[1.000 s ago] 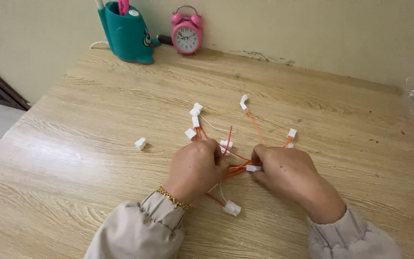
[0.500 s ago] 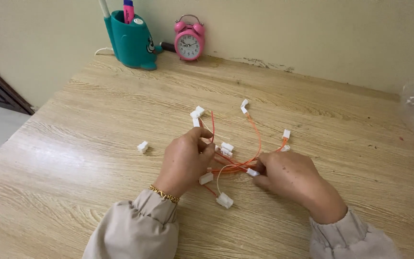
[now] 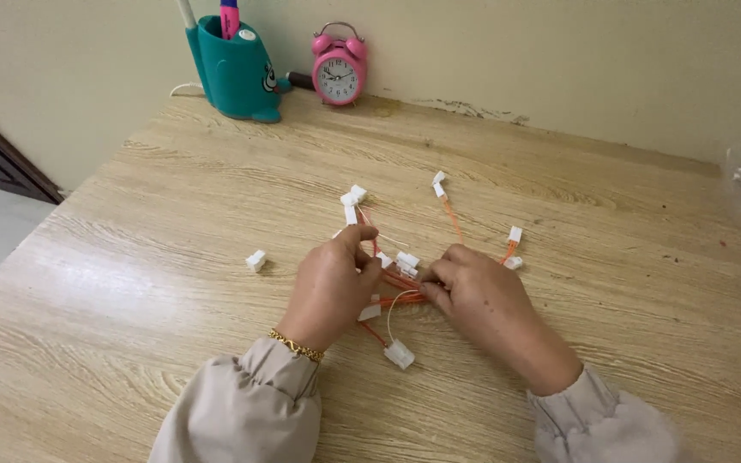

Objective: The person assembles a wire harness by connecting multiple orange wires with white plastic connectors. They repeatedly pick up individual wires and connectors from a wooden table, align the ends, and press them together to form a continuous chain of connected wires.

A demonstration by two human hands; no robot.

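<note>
While both hands meet over the middle of the wooden table (image 3: 173, 214), a loose bundle of orange wires (image 3: 400, 291) with white plugs lies spread beneath and around them. At the far edge, against the wall, stands a teal pen holder (image 3: 237, 73), and just to its right a pink alarm clock (image 3: 339, 73). The left hand (image 3: 332, 287) curls with thumb and fingertips pinched on the wires near a white plug (image 3: 406, 261). The right hand (image 3: 478, 296) pinches the same wires from the other side, its fingertips almost touching the left's. One stray white plug (image 3: 256, 260) lies apart to the left; another white connector (image 3: 399, 353) sits between the wrists.
</note>
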